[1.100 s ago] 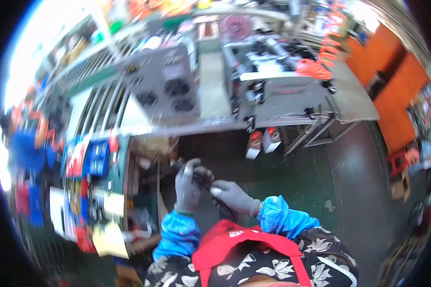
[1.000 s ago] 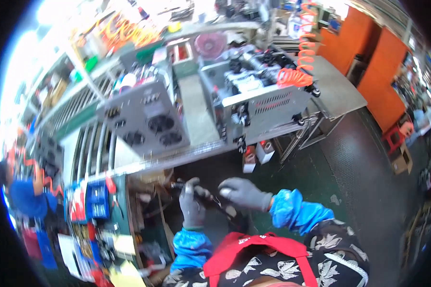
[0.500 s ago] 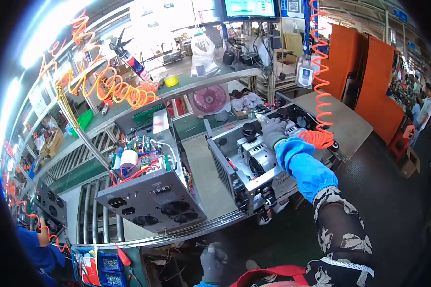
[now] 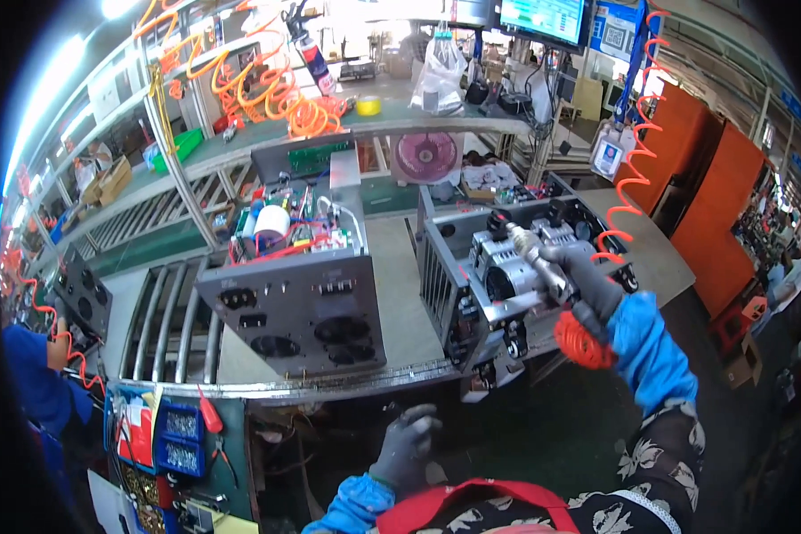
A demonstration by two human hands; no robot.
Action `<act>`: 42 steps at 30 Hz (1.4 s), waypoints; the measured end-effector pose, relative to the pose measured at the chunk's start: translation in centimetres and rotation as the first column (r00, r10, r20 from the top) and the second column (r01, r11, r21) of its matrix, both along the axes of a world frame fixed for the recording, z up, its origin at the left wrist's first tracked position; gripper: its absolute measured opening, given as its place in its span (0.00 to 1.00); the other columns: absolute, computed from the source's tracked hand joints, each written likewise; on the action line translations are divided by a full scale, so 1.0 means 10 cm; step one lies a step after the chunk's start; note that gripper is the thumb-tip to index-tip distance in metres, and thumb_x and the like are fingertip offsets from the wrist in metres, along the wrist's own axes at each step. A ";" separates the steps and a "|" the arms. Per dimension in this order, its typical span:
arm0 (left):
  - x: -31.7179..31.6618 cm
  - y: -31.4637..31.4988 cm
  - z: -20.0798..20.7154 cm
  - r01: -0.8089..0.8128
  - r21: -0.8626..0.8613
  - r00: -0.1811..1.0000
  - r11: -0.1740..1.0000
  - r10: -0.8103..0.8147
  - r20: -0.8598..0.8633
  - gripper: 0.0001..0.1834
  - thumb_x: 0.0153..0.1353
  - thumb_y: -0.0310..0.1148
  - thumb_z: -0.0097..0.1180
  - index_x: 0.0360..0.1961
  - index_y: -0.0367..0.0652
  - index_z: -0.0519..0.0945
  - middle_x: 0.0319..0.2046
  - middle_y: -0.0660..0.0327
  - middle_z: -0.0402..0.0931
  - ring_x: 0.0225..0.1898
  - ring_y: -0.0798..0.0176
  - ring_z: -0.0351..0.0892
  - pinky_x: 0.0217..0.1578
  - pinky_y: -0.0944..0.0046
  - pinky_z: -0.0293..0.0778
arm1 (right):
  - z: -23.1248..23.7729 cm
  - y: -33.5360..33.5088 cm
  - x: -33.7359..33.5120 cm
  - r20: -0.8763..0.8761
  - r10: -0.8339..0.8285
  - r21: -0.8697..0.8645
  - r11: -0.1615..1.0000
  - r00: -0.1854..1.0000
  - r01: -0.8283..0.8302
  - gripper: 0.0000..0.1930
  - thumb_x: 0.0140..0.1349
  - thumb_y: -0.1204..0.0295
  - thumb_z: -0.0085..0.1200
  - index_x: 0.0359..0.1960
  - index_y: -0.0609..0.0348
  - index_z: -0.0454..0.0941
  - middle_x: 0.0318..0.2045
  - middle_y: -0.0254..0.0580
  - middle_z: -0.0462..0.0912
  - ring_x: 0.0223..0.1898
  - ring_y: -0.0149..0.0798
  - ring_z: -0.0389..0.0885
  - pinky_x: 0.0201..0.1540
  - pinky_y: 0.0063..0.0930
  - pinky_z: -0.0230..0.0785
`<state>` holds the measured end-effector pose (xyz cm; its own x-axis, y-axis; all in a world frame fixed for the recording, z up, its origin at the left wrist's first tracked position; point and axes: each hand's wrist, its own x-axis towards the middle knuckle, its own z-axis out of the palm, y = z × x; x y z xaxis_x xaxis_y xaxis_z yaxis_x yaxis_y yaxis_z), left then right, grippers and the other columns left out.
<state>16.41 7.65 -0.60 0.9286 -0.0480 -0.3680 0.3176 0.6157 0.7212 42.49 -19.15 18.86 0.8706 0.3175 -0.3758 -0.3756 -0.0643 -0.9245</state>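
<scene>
A grey case (image 4: 298,316) stands at the front edge of the bench (image 4: 403,298), orange panels (image 4: 714,236) beyond; my right hand (image 4: 590,289) grips a tool (image 4: 539,256), my left hand (image 4: 407,445) half-curls, contents unclear.

Left hand (image 4: 406,447) and right hand (image 4: 592,289): 2 grey gloves (image 4: 399,454). 2 bright blue sleeve covers (image 4: 654,351), puffy and wrinkly. Black top (image 4: 627,514) with pale leaf shapes, 1 white strip (image 4: 643,506) by right arm. Red apron (image 4: 485,489) over chest.
</scene>
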 end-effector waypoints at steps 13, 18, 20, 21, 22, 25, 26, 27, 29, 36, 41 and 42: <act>-0.91 -0.28 0.18 0.104 0.003 0.994 0.995 -0.104 0.026 0.14 0.70 0.45 0.51 0.41 0.46 0.77 0.24 0.69 0.72 0.16 0.75 0.65 0.15 0.73 0.59 | -0.89 1.05 -2.81 0.070 0.208 0.368 0.904 0.976 -0.219 0.33 0.50 0.60 0.54 0.57 0.67 0.66 0.36 0.47 0.79 0.38 0.37 0.81 0.42 0.29 0.75; -1.21 0.07 0.23 0.266 0.507 0.930 0.820 -0.357 0.091 0.13 0.70 0.39 0.51 0.48 0.42 0.76 0.39 0.63 0.79 0.38 0.71 0.78 0.33 0.71 0.75 | -0.93 1.23 -3.22 0.098 0.187 0.381 0.900 0.977 -0.210 0.33 0.50 0.60 0.53 0.57 0.68 0.66 0.37 0.47 0.79 0.40 0.38 0.79 0.48 0.30 0.72; -1.29 0.24 0.20 0.324 -0.074 0.946 0.943 -0.321 0.053 0.12 0.68 0.39 0.54 0.47 0.44 0.77 0.35 0.66 0.79 0.32 0.73 0.77 0.28 0.73 0.71 | -0.87 1.36 -3.29 0.081 0.221 0.351 0.906 0.972 -0.235 0.33 0.50 0.60 0.53 0.57 0.67 0.66 0.37 0.47 0.80 0.38 0.37 0.80 0.43 0.28 0.74; -1.30 0.33 0.21 0.319 -0.076 0.947 0.945 -0.316 0.049 0.12 0.68 0.39 0.54 0.47 0.44 0.77 0.35 0.66 0.79 0.32 0.73 0.77 0.28 0.73 0.71 | -0.86 1.44 -3.28 0.060 0.241 0.330 0.911 0.969 -0.247 0.33 0.50 0.59 0.53 0.57 0.66 0.66 0.36 0.47 0.80 0.37 0.37 0.80 0.41 0.27 0.74; -1.28 0.41 0.24 0.306 -0.035 0.951 0.951 -0.304 0.045 0.11 0.68 0.39 0.54 0.46 0.44 0.78 0.32 0.68 0.78 0.29 0.74 0.75 0.26 0.74 0.68 | -0.84 1.55 -3.27 0.038 0.261 0.310 0.915 0.965 -0.259 0.32 0.51 0.59 0.54 0.56 0.66 0.66 0.36 0.46 0.80 0.35 0.36 0.81 0.38 0.26 0.75; -1.13 0.85 0.35 0.230 0.185 0.966 0.955 -0.248 0.079 0.13 0.69 0.41 0.51 0.42 0.43 0.80 0.27 0.67 0.77 0.19 0.76 0.69 0.17 0.74 0.61 | -0.89 1.82 -3.19 0.080 0.148 0.362 0.917 0.986 -0.167 0.32 0.53 0.69 0.53 0.62 0.62 0.64 0.33 0.39 0.80 0.28 0.28 0.79 0.25 0.20 0.70; -1.07 1.04 0.34 0.191 0.223 0.970 0.956 -0.219 0.108 0.14 0.70 0.42 0.50 0.41 0.42 0.80 0.26 0.65 0.78 0.15 0.76 0.67 0.14 0.74 0.59 | -0.88 1.92 -3.16 0.129 0.091 0.345 0.930 0.987 -0.131 0.34 0.53 0.69 0.53 0.64 0.62 0.62 0.35 0.39 0.79 0.28 0.29 0.79 0.26 0.19 0.70; -1.05 1.19 0.46 0.097 0.242 0.983 0.965 -0.131 0.128 0.14 0.70 0.41 0.49 0.41 0.41 0.80 0.27 0.64 0.79 0.15 0.75 0.67 0.14 0.74 0.59 | -0.87 2.04 -3.11 0.157 0.081 0.301 0.945 0.984 -0.126 0.36 0.53 0.70 0.54 0.67 0.61 0.60 0.37 0.40 0.76 0.29 0.30 0.79 0.27 0.20 0.71; -0.92 1.44 0.63 -0.102 0.240 0.985 0.965 0.065 0.159 0.17 0.71 0.41 0.47 0.46 0.39 0.81 0.28 0.64 0.79 0.14 0.75 0.67 0.13 0.74 0.58 | -0.64 2.32 -3.10 0.113 0.118 0.276 0.950 0.986 -0.146 0.37 0.54 0.70 0.54 0.67 0.60 0.59 0.38 0.40 0.76 0.29 0.30 0.79 0.27 0.21 0.72; -0.41 2.11 0.84 -0.115 0.177 0.932 0.977 0.044 0.358 0.20 0.73 0.43 0.46 0.55 0.40 0.77 0.28 0.68 0.77 0.17 0.80 0.66 0.16 0.77 0.59 | -0.49 3.33 -3.08 0.155 0.125 0.181 0.972 0.980 -0.152 0.36 0.61 0.64 0.57 0.70 0.49 0.55 0.35 0.36 0.76 0.25 0.27 0.77 0.25 0.22 0.73; -0.38 2.39 0.99 -0.101 0.107 0.933 0.989 0.057 0.354 0.20 0.74 0.41 0.45 0.56 0.37 0.76 0.35 0.64 0.78 0.29 0.76 0.74 0.27 0.74 0.70 | -0.37 3.67 -3.05 0.114 0.116 0.079 0.989 0.987 -0.125 0.38 0.62 0.60 0.52 0.72 0.52 0.51 0.35 0.34 0.75 0.27 0.26 0.75 0.25 0.20 0.71; -0.38 2.41 1.01 -0.098 0.047 0.937 0.994 0.076 0.342 0.20 0.74 0.40 0.45 0.56 0.36 0.76 0.38 0.62 0.78 0.33 0.73 0.76 0.32 0.72 0.74 | -0.38 3.71 -3.06 0.126 0.106 0.068 0.991 0.986 -0.115 0.38 0.62 0.60 0.52 0.73 0.51 0.51 0.35 0.35 0.75 0.26 0.26 0.75 0.25 0.20 0.71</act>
<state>12.57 31.74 9.49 0.9982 0.0514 -0.0298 -0.0055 0.5805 0.8143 11.94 17.99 15.04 0.8666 0.4374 -0.2401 -0.2539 -0.0275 -0.9668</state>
